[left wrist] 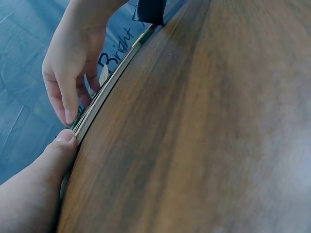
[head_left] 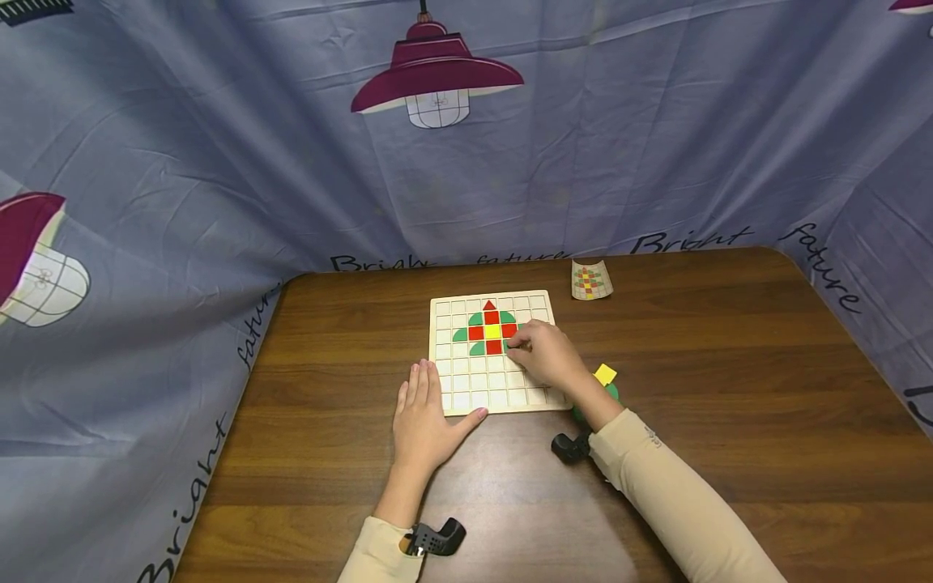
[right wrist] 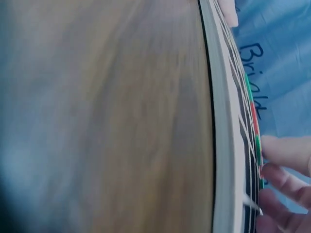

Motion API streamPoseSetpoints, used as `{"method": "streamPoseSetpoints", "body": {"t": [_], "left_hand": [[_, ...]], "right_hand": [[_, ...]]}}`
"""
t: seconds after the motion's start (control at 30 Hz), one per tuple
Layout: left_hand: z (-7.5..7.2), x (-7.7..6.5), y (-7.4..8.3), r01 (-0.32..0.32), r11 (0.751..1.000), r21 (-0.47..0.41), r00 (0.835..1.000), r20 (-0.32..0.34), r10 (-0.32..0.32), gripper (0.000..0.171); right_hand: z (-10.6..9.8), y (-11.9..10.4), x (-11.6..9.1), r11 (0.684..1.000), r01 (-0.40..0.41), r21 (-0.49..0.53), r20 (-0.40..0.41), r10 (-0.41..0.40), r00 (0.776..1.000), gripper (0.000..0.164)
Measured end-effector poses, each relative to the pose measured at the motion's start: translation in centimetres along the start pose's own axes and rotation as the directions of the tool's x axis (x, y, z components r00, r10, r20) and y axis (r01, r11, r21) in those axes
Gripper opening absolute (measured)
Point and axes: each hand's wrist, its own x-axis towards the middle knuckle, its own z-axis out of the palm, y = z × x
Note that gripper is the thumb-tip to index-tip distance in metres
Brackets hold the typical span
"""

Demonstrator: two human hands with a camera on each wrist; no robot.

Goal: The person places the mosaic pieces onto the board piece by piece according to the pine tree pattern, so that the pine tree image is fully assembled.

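Wood-grained table (head_left: 328, 453): our straight-fingered left hand (head_left: 423, 423) touches a gridded board (head_left: 470, 382); our right hand (head_left: 551, 355), grip unclear, a green piece (right wrist: 258, 148).

The right hand (head_left: 547, 354) hides a part of the board (head_left: 461, 389); the forearm (head_left: 599, 405) covers a part of the green pieces (head_left: 613, 392). The card (head_left: 592, 290) has details too small to tell. In the right wrist view, the table (right wrist: 146, 121) is blurred.

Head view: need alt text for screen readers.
A person's right hand is at a green piece in a red, green and yellow pattern on a grid board. The left hand lies at the board's near left corner; a patterned card lies on the table beyond, to the right.
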Motion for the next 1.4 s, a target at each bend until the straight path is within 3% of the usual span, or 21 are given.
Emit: {"method": "streamPoseSetpoints", "body": {"t": [0.13,0.33,0.63,0.87,1.13,1.4], "left_hand": [[0.0,0.0,0.0,-0.008,1.0,-0.014,1.0,-0.009,0.008,0.122],[-0.1,-0.1,0.0,-0.013,1.0,-0.023,1.0,-0.008,0.013,0.122],[-0.1,-0.1,-0.1,-0.016,1.0,-0.026,1.0,0.004,0.016,0.122],[-0.2,-0.1,-0.2,-0.023,0.999,-0.03,1.0,-0.012,0.022,0.121],[-0.3,-0.1,-0.1,-0.026,0.999,-0.041,1.0,-0.012,0.025,0.121],[-0.3,-0.2,-0.1,-0.022,0.999,-0.041,1.0,-0.006,0.022,0.121]], "right_hand": [[-1.3,0.2,-0.6,0.999,-0.025,0.036,-0.004,0.025,1.0,0.022],[-4.3,1.6,-2.3,0.999,-0.034,0.006,-0.073,0.035,0.997,0.026],[-8.1,6.1,-6.7,0.993,-0.092,-0.07,-0.116,0.083,0.99,0.026],[-8.5,7.8,-9.0,0.988,-0.103,-0.112,-0.084,0.094,0.992,0.028],[-8.2,8.0,-9.8,0.983,-0.12,-0.14,-0.047,0.114,0.992,0.019],[-7.7,8.3,-10.2,0.971,-0.161,-0.175,-0.004,0.163,0.987,0.03]]}}
